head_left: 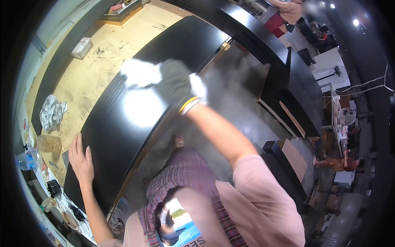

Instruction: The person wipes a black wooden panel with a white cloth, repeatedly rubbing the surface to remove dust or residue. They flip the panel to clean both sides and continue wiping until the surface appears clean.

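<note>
Far left: clear bottle with blue (29, 159) and amber plastic container (48, 144) close together by the desk's (78, 96) far left portion. Crumpled cloth (52, 112) just beyond them, nearer the far edge; pale wrapped block (82, 48) farther along that edge.

Left hand (81, 161): bare, fingers extended and close together, thumb a little apart, nothing gripped. It rests at the far long side of a black panel (123, 136), toward the panel's left end; fingertips point away from the person's body.

Panel: glossy, lying flat along the desk's near edge, between the person and the bare yellowish top. Long axis runs from the near left end, below the left hand, to the far right end beyond the right hand. Bright glare at mid-length.

White cloth (141, 74): over the panel past mid-length, overexposed; folds unreadable. Longer way lies crosswise, from the glove toward the panel's far side.

Right hand (176, 84): dark glove, yellow-and-white band (189, 105) at the wrist, directly right of the cloth and meeting it. Motion blur; cannot tell how closed the fingers are.

Farther right: grey floor (230, 82), then black boxy pieces (302, 88), well apart from the hands.
</note>
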`<state>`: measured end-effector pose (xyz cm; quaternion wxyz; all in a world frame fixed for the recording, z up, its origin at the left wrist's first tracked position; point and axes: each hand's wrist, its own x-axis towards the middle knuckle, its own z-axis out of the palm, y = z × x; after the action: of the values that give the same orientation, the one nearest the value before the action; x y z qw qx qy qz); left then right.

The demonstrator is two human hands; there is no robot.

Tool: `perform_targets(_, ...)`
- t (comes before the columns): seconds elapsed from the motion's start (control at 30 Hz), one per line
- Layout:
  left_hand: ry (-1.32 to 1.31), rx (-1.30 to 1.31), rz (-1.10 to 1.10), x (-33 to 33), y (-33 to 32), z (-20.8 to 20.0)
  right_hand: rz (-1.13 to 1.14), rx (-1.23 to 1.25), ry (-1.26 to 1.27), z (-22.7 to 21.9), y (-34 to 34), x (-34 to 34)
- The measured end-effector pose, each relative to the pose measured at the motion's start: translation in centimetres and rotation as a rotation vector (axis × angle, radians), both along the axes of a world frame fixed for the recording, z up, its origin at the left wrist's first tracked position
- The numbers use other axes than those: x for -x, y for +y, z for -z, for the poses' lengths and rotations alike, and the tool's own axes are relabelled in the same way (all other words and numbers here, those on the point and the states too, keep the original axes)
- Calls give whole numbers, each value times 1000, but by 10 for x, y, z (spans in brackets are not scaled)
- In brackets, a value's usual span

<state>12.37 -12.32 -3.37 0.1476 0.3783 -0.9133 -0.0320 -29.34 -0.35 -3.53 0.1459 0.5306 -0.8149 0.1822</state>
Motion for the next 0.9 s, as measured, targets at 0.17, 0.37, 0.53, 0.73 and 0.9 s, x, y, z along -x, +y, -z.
perform_targets(0.17,-37,-36,-61,13,3,-4,237,13,-106,-39,23,178)
perform_targets(0.37,-69,-81,-111,17,2,-6,-537,-197,15,-23,4,16)
perform_targets(0.53,-118,-9,-99,12,4,-11,-218,40,67,-7,-20,136)
perform_targets(0.73,377,-253,-113,154,42,-24,116,-94,130,-23,-16,194)
perform_targets(0.9,317,-326,250,327,80,-16,65,-17,98,-19,-15,188)
